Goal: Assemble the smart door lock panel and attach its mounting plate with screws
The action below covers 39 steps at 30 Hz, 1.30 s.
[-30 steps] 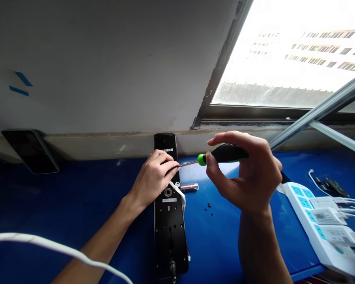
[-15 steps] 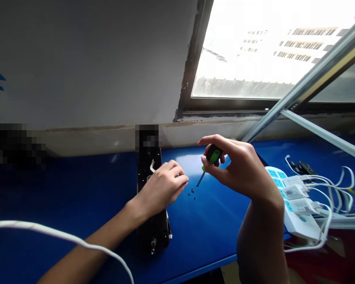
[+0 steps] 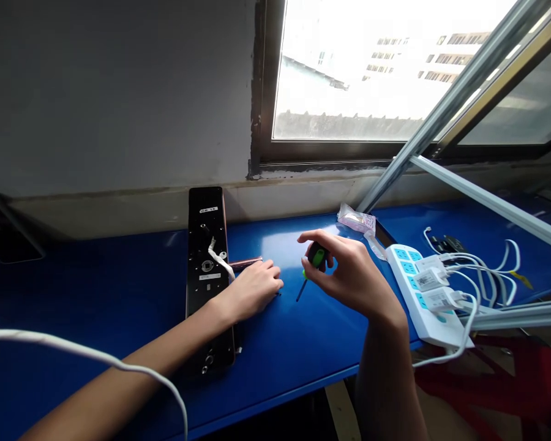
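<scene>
My right hand is closed around a black and green screwdriver, its shaft slanting down toward the blue tabletop. My left hand rests low over the table with its fingers curled together. Small dark screws show just at its fingertips; whether one is pinched is hidden. Under my left forearm lies a long black panel with holes, labels and a white cable coming out of it. A reddish-brown strip sticks out beside the panel, partly behind my left hand.
A white power strip with several plugged-in chargers stands to the right. Metal frame bars cross the right side. A clear plastic bag lies by the wall. A loose white cable passes across my left forearm.
My left hand has moved down and right relative to the panel, onto the screws, covering most of them. The view has shifted right. My right hand keeps the screwdriver in about the same pose.
</scene>
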Tool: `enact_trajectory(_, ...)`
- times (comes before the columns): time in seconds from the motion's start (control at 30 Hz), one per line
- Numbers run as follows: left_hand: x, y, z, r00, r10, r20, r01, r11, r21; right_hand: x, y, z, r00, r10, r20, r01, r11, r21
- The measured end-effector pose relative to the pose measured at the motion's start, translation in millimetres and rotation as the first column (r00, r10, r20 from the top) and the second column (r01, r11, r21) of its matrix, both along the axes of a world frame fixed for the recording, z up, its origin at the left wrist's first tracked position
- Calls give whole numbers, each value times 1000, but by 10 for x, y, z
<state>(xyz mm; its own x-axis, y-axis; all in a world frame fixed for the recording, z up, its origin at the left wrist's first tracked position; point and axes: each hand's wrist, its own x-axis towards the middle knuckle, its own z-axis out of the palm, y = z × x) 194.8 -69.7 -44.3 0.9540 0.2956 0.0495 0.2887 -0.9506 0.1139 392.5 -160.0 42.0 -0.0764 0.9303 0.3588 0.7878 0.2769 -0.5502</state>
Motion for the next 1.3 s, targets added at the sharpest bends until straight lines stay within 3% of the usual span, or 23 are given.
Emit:
enact_trajectory(0.17, -38, 13, 30, 991, 106, -80, -106, 994, 14, 27, -31, -40, 998, -11, -54, 11, 1000, -1)
enact_trajectory(0.43, 39, -5, -47, 989, 108, -100, -107, 994, 14, 15, -27, -73, 996, 7, -84, -8, 1000, -11)
enact_trajectory(0.67, 60, -60, -130, 994, 111, -7, -111, 992, 53, 33, -23, -87, 997, 20, -75, -21, 1000, -8)
enact_trajectory(0.97, 64, -36, -184, 995, 101, 5, -101, 993, 56, -25, -25, -52, 999, 22, -41, -19, 997, 76)
enact_trajectory(1.2, -66, -122, -36, 981, 175, 85, -180, 982, 55, -92, -11, -5, 999, 32, -39, -29, 995, 91)
enact_trajectory(1.3, -271, -149, 46, 945, 200, 260, -220, 974, 50, -162, 48, -54, 997, 23, -73, -12, 989, 147)
